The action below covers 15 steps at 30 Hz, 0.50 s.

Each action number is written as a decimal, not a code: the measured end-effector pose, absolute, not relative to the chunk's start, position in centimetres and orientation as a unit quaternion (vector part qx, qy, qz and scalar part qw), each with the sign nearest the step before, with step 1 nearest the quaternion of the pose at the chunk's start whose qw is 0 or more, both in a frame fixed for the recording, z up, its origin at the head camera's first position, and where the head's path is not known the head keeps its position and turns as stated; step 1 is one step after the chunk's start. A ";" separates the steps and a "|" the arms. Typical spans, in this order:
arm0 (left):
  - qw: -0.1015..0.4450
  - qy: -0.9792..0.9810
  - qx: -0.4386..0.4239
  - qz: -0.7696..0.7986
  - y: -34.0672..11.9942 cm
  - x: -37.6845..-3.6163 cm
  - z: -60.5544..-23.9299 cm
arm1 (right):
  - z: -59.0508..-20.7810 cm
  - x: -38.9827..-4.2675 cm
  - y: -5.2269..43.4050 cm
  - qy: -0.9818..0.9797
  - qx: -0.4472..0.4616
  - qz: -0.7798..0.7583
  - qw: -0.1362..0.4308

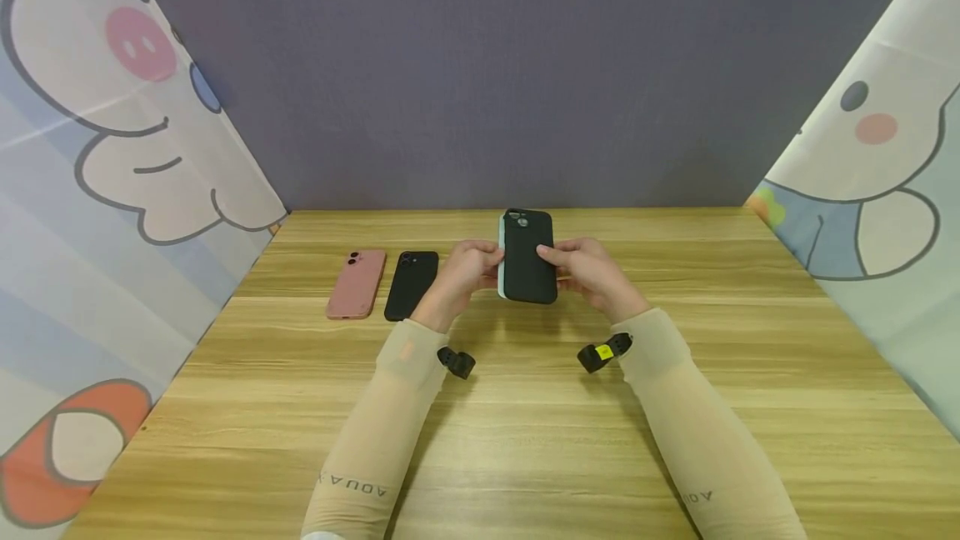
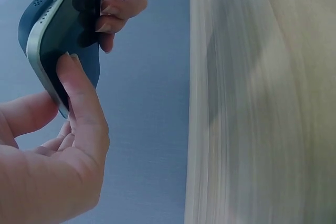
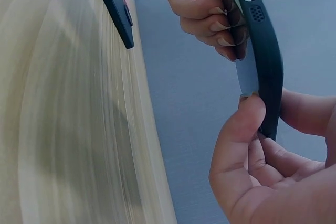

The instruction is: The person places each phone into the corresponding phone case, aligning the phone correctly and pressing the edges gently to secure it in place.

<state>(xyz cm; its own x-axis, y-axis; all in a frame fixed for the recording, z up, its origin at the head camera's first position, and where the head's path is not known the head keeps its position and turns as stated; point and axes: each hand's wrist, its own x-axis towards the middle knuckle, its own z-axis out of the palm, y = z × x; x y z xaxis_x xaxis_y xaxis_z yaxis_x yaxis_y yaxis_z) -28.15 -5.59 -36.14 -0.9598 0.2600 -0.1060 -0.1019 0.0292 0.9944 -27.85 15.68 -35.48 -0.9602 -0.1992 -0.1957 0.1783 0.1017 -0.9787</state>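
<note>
Above the table, a black phone case (image 1: 530, 265) stands upright, its back with the camera cutout toward the head camera. A light blue phone (image 1: 501, 275) shows along the case's left side, lying partly out of it. My left hand (image 1: 472, 263) pinches the phone's edge between thumb and fingers; its dark screen (image 2: 65, 38) faces away from me. My right hand (image 1: 592, 272) grips the case's right edge, thumb on its back. In the right wrist view the case's bottom edge (image 3: 269, 61), with speaker holes and port opening, stands apart from the phone on one side.
A pink phone (image 1: 356, 284) and a black phone (image 1: 412, 285) lie side by side on the wooden table (image 1: 517, 440), left of my left hand. A dark grey panel (image 1: 480, 73) rises behind the table, with cartoon-print cloth (image 1: 60, 290) at the sides.
</note>
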 end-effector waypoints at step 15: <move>0.149 0.699 0.052 0.698 -5.7 -28.3 -36.0 | -35.6 -27.8 15.7 0.710 -0.004 -0.687 0.153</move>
